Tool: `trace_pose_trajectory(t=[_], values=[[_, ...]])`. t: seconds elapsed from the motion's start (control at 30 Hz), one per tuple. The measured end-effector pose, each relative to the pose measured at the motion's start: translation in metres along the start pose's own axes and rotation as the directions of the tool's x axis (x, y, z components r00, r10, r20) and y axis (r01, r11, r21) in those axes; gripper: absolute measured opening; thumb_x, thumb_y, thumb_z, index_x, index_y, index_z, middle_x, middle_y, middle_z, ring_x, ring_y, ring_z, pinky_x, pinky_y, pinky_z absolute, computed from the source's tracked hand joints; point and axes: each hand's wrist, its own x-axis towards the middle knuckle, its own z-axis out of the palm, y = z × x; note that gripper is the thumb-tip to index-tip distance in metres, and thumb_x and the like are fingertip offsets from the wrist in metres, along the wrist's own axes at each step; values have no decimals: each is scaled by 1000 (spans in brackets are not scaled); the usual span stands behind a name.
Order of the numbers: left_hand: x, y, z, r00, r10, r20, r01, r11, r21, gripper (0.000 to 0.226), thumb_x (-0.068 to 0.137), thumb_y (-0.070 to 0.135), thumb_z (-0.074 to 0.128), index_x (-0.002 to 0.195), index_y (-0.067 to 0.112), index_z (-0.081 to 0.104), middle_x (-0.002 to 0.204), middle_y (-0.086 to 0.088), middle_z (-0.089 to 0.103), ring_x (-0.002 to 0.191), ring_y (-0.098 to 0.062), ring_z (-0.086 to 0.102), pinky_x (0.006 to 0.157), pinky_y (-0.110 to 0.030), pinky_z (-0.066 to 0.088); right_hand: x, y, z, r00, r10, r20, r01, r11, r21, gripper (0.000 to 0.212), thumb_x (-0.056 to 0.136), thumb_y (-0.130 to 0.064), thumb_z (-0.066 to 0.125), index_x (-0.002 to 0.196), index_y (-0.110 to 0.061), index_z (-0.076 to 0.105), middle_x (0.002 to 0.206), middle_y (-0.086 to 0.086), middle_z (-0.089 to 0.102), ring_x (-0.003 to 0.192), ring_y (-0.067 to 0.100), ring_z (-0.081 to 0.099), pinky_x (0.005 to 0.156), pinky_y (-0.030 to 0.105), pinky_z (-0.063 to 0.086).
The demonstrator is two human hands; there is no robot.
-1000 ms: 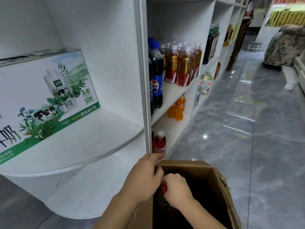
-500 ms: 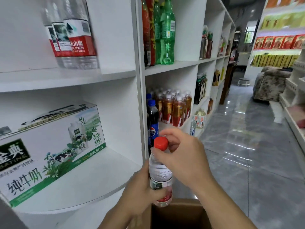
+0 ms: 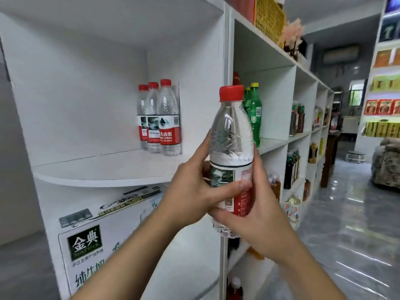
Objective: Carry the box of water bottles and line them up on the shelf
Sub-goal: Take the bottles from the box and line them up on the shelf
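Note:
I hold a clear water bottle point(image 3: 231, 135) with a red cap and red-white label upright in front of the white shelf unit. My left hand point(image 3: 192, 189) wraps its label from the left, and my right hand point(image 3: 255, 215) cups its lower part from the right. Three matching bottles point(image 3: 161, 118) stand in a row at the back right corner of the curved shelf board point(image 3: 104, 172), above and left of my hands. The cardboard box is out of view.
A white milk carton case point(image 3: 95, 241) fills the shelf below. A vertical divider point(image 3: 226, 61) separates this bay from shelves with green soda bottles point(image 3: 254, 118) and dark drinks point(image 3: 294, 165). Glossy grey floor point(image 3: 346, 224) runs to the right.
The bottle came up out of the box to shelf height. My right hand shifted from the cap to the bottle's lower body. The view tilted up, and the box left the frame.

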Motion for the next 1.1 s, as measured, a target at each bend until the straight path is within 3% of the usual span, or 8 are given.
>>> trace_pose_trajectory(t=[0.1,0.2,0.3,0.4,0.5,0.63,0.9,1.1], values=[[13,12,-21,999,32,6,-33,998,58,93,77,41,76,151,43,20,128,14,67,108,-1,67,94,-36,57,26,-15,12,996,-51,-66,50,999,-13,115,80,3,77,156,-45,5,141,-25,53,127,-4,55,107,31,49],[20,13,-43,998,38,43,-48,964,263,89,84,66,49,148,53,-12,155,23,35,136,5,40,109,-28,38,56,-18,27,984,-106,-144,107,994,-6,117,79,5,77,157,-39,2,148,-21,47,128,-6,53,105,25,49],[15,2,-66,993,-55,102,15,934,358,85,85,75,30,145,49,-24,152,33,9,135,18,18,109,-16,22,89,-19,44,974,-142,-176,137,990,-39,117,78,-6,81,157,-37,1,148,-27,42,132,-5,49,110,27,45],[10,-13,-86,962,-221,162,123,877,464,90,82,79,24,145,43,-29,151,30,-1,141,6,12,122,-31,14,113,-15,61,979,-122,-162,117,992,-43,120,75,-13,85,156,-42,2,155,-15,38,137,5,47,113,37,44],[13,-30,-103,914,-375,155,202,750,630,91,77,82,11,144,39,-33,162,8,18,149,-9,14,124,-45,3,128,-3,75,983,-90,-162,79,994,-74,119,75,-14,85,155,-44,2,155,-11,41,134,7,50,110,35,47],[13,-44,-112,887,-456,74,250,609,753,86,81,76,4,148,33,-28,134,-15,61,127,-28,53,114,-45,27,141,19,87,980,-29,-195,13,996,-86,117,77,-15,84,156,-43,2,153,-9,43,132,9,52,109,39,48],[24,-61,-103,857,-511,70,197,449,872,82,83,76,-2,153,35,-13,163,-2,22,150,-25,19,119,-48,21,160,44,96,969,32,-246,-63,991,-118,115,79,-17,82,153,-47,0,145,-5,47,125,12,56,103,36,51],[24,-63,-102,860,-508,55,195,424,884,79,89,69,-1,149,29,32,156,-6,37,146,-25,27,115,-48,25,173,53,97,956,82,-282,-150,961,-232,98,79,-17,81,153,-26,17,138,0,51,119,14,57,101,34,51]])
